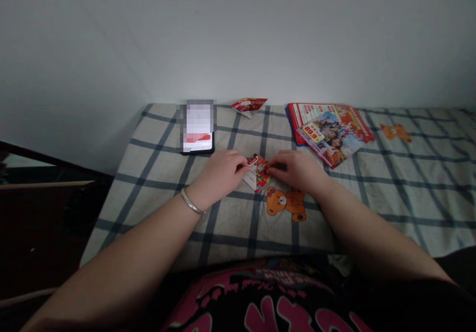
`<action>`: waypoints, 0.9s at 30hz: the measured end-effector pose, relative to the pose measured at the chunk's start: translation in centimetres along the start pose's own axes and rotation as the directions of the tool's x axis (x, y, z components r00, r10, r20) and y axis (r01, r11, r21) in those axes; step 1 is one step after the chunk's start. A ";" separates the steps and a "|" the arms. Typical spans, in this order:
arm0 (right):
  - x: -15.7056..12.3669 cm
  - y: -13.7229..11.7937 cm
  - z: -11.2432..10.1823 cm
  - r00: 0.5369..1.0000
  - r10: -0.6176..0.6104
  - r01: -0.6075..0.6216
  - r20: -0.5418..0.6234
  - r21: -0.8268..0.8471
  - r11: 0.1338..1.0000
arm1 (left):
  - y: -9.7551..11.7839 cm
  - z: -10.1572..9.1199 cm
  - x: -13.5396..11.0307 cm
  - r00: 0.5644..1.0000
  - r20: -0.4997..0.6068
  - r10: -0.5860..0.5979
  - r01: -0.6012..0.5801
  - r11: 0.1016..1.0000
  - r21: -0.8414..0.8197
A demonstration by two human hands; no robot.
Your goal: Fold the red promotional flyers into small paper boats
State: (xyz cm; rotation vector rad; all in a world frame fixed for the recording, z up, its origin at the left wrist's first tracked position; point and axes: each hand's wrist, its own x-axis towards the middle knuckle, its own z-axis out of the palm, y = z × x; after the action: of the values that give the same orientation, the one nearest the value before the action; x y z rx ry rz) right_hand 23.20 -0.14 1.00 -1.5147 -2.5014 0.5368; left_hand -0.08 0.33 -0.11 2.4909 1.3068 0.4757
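Observation:
Between my hands is a small piece of folded printed paper (256, 177), red, white and yellow, turned so one corner points toward me. My left hand (225, 171), with a silver bangle on its wrist, pinches the paper's left corner. The right corner is pinched between the thumb and fingers of my right hand (295, 171). Both hands rest low over the checked cloth (223, 233). A second folded paper shape (250, 105), red and boat-like, lies beyond them near the wall.
A phone (199, 126) with a lit, partly blurred screen lies at the back left. Several printed flyers (332, 136) are stacked at the back right. A pale wall (238, 34) borders the far edge. The cloth's left edge drops to a dark floor (33, 252).

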 end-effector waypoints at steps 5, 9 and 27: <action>0.2 0.2 0.2 1.000 0.009 -0.008 -0.006 0.044 0.999 | -0.2 0.0 0.0 1.000 0.000 0.015 -0.015 0.999 0.037; 0.3 -0.3 0.3 0.999 0.043 -0.043 -0.022 -0.001 0.999 | 0.3 0.1 -0.2 0.999 -0.035 -0.023 0.026 0.996 0.086; 0.9 -1.2 0.6 0.989 0.115 -0.120 -0.094 -0.056 0.991 | 0.9 0.1 0.3 0.987 0.015 -0.158 0.157 0.986 0.060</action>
State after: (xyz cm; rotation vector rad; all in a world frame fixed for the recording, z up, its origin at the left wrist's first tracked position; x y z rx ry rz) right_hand 21.62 -0.02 0.91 -1.6783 -2.3933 0.4015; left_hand 0.75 0.08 0.19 2.4071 1.5156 0.3803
